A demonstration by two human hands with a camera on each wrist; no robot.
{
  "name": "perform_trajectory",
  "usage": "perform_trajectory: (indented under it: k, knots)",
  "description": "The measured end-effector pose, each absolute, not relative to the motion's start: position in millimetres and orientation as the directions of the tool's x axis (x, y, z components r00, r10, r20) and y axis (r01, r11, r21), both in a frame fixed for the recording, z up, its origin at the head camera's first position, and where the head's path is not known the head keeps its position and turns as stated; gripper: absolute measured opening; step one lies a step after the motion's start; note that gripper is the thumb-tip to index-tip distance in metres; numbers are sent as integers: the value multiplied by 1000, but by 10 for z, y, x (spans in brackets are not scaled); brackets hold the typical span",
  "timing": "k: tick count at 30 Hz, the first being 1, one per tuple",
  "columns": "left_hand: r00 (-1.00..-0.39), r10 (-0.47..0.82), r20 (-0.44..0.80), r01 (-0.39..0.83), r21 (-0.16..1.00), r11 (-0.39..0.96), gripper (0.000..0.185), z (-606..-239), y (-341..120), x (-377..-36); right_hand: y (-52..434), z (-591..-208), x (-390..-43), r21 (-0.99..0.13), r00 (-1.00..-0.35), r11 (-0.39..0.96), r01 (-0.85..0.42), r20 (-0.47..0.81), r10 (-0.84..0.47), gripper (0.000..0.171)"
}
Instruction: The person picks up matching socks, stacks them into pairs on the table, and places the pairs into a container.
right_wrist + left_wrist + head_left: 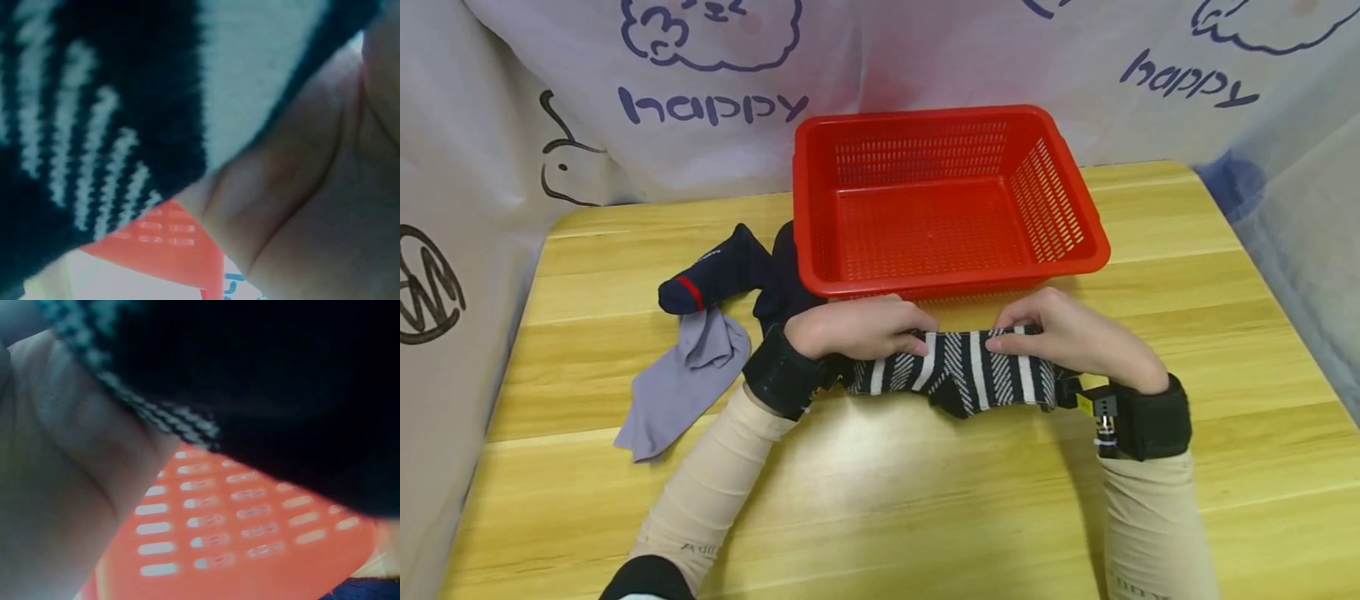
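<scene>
A black-and-white striped sock (966, 373) lies stretched across the wooden table (887, 492) just in front of the red basket (940, 200). My left hand (861, 327) grips its left end with curled fingers, and my right hand (1067, 337) pinches its upper edge near the right end. Up close in the left wrist view, the sock (262, 381) fills the top over the basket wall (250, 531). The striped knit (106, 125) covers most of the right wrist view, next to my palm (312, 206).
A navy sock with a red stripe (718, 275) and a grey sock (688, 375) lie on the table to the left. The red basket holds nothing. A printed cloth backdrop (715, 100) hangs behind and at both sides.
</scene>
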State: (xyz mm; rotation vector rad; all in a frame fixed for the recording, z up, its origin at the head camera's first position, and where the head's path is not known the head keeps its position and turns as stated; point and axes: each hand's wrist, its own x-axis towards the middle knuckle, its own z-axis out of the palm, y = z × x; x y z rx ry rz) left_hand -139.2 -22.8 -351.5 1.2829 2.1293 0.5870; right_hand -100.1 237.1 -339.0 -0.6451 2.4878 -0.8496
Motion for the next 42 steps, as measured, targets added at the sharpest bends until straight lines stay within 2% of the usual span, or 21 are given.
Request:
perform_trajectory:
  k: [4, 11, 19, 28, 34, 42]
  knots:
    - [-372, 887, -273, 651, 605, 459, 13, -3555, -226, -1405, 2384, -3450, -1045, -649, -784, 702, -293, -257, -565, 9]
    - [-436, 836, -332, 672, 499, 548, 15, -3659, -184, -1420, 2475, -3616, -1139, -650, -778, 715, -256, -300, -552, 13]
    - [-474, 787, -395, 654, 440, 615, 16, -3770, -147, -1450, 2683, -3699, -1198, -585, -819, 799, -141, -385, -426, 19]
    - [-483, 771, -415, 643, 429, 635, 12, -3846, -155, -1493, 2791, -3767, -1246, -556, -840, 826, -93, -401, -365, 15]
    - [-484, 766, -423, 635, 433, 640, 11, -3861, -159, -1514, 2816, -3853, -1273, -541, -848, 833, -118, -382, -368, 11]
    - [-510, 742, -436, 622, 409, 668, 10, -3869, -168, -1516, 2843, -3907, -1312, -545, -874, 835, -75, -366, -318, 16]
